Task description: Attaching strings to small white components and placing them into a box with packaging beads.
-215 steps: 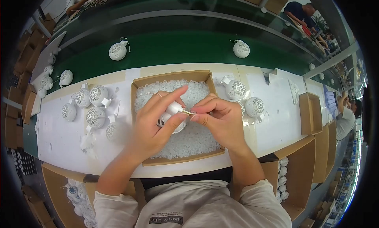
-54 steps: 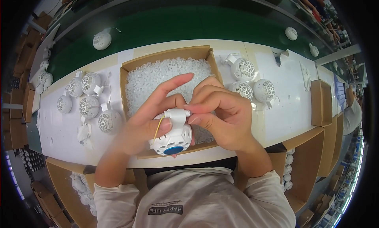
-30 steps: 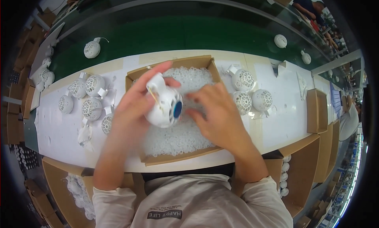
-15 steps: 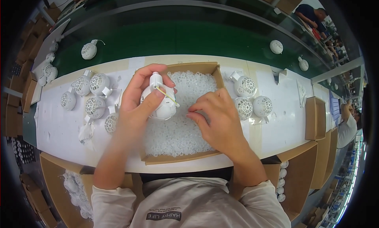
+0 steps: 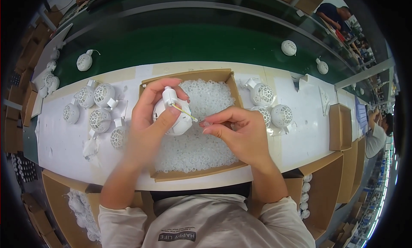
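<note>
My left hand (image 5: pixel 151 112) is closed round a white ball-shaped plastic housing (image 5: pixel 180 126) with a short neck at its top. A thin yellow wire (image 5: pixel 183 112) comes out by the neck, under my thumb, and ends in a small pale tip. Close to that tip, my right hand (image 5: pixel 240 132) pinches a small clear plastic ring (image 5: pixel 207 124) between thumb and forefinger. Both hands are above a shallow cardboard box (image 5: pixel 201 176) filled with many small clear rings (image 5: pixel 193 155).
Similar white housings (image 5: pixel 100 120) stand left of the box, with others (image 5: pixel 282 115) to its right. Beyond the white table (image 5: pixel 307 140), a green conveyor belt (image 5: pixel 189 44) carries a few more. Open cartons (image 5: pixel 324 196) flank me below. Co-workers (image 5: pixel 334 17) sit at the far right.
My right hand has come up to the wire's tip, and a clear ring now shows in its fingers. The wire points more toward it. Housings on the belt have shifted left.
</note>
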### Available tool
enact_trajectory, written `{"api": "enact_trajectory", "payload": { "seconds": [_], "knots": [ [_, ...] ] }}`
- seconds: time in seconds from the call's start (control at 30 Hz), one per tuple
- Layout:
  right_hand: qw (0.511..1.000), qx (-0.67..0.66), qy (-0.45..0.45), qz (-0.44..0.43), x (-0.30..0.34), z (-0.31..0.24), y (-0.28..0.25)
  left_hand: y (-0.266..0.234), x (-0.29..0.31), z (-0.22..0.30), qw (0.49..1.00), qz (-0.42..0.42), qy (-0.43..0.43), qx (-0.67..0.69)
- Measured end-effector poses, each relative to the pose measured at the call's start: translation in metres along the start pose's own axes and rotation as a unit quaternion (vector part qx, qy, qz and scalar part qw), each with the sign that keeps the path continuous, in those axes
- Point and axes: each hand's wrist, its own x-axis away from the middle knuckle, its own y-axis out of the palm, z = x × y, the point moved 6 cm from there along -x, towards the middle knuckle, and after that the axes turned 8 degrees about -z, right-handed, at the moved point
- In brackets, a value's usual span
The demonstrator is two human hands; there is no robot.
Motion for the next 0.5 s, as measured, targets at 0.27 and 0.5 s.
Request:
{"api": "enact_trajectory", "payload": {
  "seconds": [0.27, 0.5],
  "knots": [
    [1.0, 0.017, -0.009, 0.018, 0.002, 0.001, 0.001, 0.005, -0.001, -0.001, 1.0, -0.009, -0.004, -0.011],
    [0.985, -0.17, -0.015, -0.036, 0.002, -0.004, 0.004, 0.007, 0.005, 0.002, 0.999, -0.015, 0.022, -0.025]
  ]
}}
